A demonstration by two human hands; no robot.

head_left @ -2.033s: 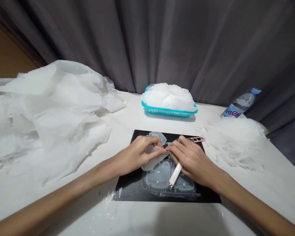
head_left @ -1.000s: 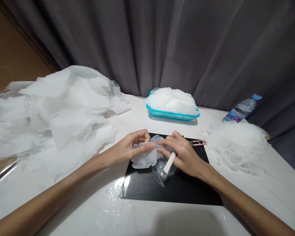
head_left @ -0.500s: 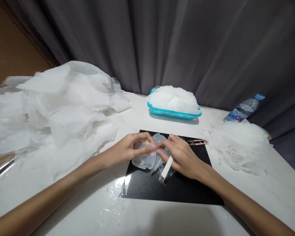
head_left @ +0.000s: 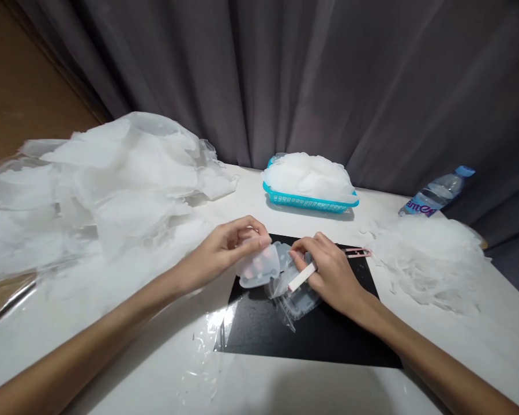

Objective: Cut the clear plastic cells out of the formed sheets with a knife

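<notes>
My left hand point(head_left: 225, 251) pinches a thin, translucent plastic piece point(head_left: 262, 270) with a rounded, notched edge, between thumb and fingers. Through the piece, the fingertips behind it show faintly. Close by on the right, my right hand point(head_left: 335, 276) is closed around a slim white stick point(head_left: 303, 277) that slants down to the left, reddish at its lower end. Whether its fingertips also pinch a scrap of film I cannot make out. Beneath both hands, more translucent plastic pieces point(head_left: 306, 300) and crinkled clear film lie on a black mat point(head_left: 311, 346).
Pink-handled thread snips point(head_left: 358, 253) lie at the mat's right edge. Behind stands a turquoise basket point(head_left: 311, 202) heaped with white pieces. A large pile of white sheets point(head_left: 134, 173) fills the left; wispy scraps point(head_left: 432, 259) and a water bottle point(head_left: 436, 193) are on the right.
My hands have moved apart; the left has lifted its plastic piece slightly up and away from the right. The white stick now tilts more flatly in my right hand.
</notes>
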